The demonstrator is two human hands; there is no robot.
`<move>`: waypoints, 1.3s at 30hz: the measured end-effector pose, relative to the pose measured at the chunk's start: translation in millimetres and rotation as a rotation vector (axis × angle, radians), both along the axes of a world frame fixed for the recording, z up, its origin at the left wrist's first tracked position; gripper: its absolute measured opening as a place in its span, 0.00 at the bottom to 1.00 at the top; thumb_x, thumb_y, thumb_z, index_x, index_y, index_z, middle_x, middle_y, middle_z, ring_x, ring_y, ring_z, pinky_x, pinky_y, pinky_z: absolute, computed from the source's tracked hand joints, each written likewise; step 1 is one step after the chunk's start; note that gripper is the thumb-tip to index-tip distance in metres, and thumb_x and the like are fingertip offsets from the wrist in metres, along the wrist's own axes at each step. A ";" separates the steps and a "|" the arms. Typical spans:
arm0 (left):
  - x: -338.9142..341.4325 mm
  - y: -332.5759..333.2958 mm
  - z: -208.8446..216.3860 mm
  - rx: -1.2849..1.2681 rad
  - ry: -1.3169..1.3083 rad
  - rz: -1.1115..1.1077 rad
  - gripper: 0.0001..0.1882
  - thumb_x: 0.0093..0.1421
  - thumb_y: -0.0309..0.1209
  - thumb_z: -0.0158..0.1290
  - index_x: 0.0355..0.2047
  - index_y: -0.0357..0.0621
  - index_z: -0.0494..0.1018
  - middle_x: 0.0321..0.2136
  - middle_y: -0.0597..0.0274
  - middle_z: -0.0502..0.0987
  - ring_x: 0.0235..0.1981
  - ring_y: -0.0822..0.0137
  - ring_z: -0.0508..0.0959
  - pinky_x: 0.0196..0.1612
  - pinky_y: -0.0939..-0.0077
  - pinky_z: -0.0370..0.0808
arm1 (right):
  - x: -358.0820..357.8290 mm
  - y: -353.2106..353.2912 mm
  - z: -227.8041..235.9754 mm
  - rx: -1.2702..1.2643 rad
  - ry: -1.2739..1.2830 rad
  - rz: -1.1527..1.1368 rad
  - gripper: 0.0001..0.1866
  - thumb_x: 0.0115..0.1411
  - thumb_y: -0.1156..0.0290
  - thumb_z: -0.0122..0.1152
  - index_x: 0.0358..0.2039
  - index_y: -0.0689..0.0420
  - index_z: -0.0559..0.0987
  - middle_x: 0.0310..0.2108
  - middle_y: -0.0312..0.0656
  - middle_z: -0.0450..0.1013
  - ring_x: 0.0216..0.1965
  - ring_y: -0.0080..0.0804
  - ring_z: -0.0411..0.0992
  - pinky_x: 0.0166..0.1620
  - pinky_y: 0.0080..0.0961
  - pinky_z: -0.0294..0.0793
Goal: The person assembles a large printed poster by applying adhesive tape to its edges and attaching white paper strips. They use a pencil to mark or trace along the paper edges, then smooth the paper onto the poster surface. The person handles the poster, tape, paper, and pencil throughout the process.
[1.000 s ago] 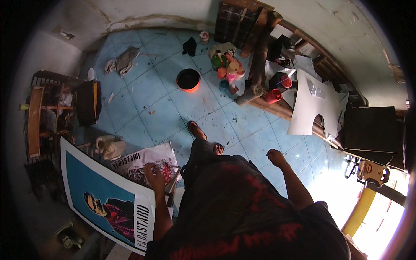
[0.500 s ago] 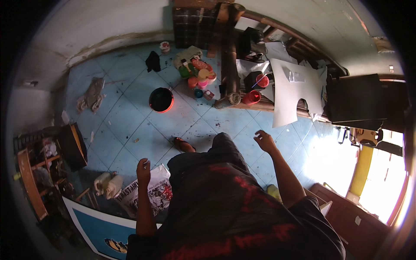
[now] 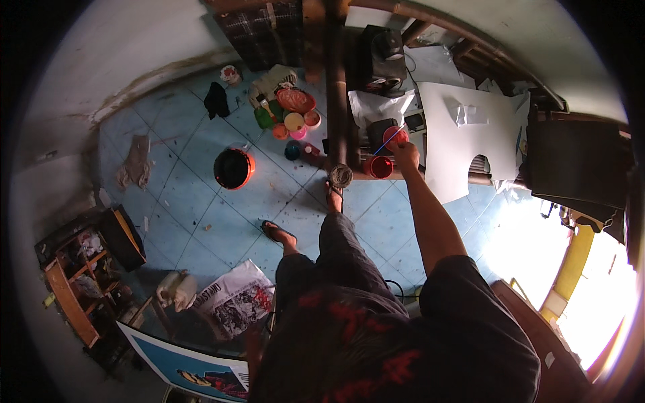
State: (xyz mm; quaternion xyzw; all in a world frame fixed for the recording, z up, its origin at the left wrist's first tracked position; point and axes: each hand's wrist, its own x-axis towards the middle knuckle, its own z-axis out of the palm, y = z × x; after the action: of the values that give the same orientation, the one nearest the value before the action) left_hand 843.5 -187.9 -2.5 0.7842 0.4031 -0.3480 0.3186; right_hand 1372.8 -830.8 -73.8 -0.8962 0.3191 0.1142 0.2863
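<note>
My right hand (image 3: pixel 405 156) reaches to the bamboo bench on the right, its fingers closed at the near rim of a red cup (image 3: pixel 392 138). A thin blue stick (image 3: pixel 388 142) leans across that cup, which holds something red. Just nearer and to the left stands a second red cup (image 3: pixel 380 168), apart from my hand. The fingertips are partly hidden against the cup. Of my left arm only a dim piece shows beside my dark shirt; the hand is out of sight.
A large white sheet (image 3: pixel 447 154) with a cutout overhangs the bench. Bamboo post (image 3: pixel 338 127) stands at its left end. On the blue tiled floor are a black bucket (image 3: pixel 232 169) with orange side, several paint tubs (image 3: pixel 294 122), and a printed sheet (image 3: pixel 235 295). A framed picture (image 3: pixel 161 359) lies lower left.
My right hand has moved forward from above the floor to the red cup on the bench. The left hand has dropped out of view. I have stepped forward, and both feet now show.
</note>
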 end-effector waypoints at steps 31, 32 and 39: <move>109.9 -165.8 117.7 -0.012 0.104 -0.130 0.20 0.68 0.43 0.44 0.41 0.37 0.74 0.36 0.42 0.75 0.42 0.43 0.74 0.46 0.55 0.69 | 65.1 -31.6 -55.8 -0.056 0.207 -0.261 0.21 0.55 0.52 0.63 0.34 0.59 0.85 0.32 0.51 0.81 0.37 0.47 0.81 0.40 0.42 0.80; 108.5 -165.8 117.3 0.006 0.110 -0.140 0.20 0.68 0.43 0.44 0.40 0.37 0.74 0.36 0.42 0.75 0.42 0.43 0.75 0.46 0.55 0.69 | 67.2 -32.8 -55.3 -0.041 0.205 -0.272 0.21 0.55 0.52 0.63 0.33 0.59 0.85 0.31 0.51 0.81 0.35 0.47 0.81 0.39 0.42 0.80; 94.2 -181.8 105.3 0.068 -0.184 0.107 0.16 0.65 0.36 0.51 0.45 0.35 0.74 0.43 0.44 0.78 0.47 0.47 0.77 0.52 0.60 0.71 | 50.2 -44.6 -28.1 0.031 -0.165 0.307 0.15 0.60 0.57 0.61 0.38 0.56 0.85 0.31 0.43 0.81 0.28 0.33 0.79 0.32 0.33 0.78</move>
State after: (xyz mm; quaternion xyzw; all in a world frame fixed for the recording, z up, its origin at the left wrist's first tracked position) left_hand 937.8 -369.6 102.8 0.8005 0.4251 -0.2430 0.3455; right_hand 1422.9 -875.4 -101.8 -0.9362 0.1521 0.0876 0.3044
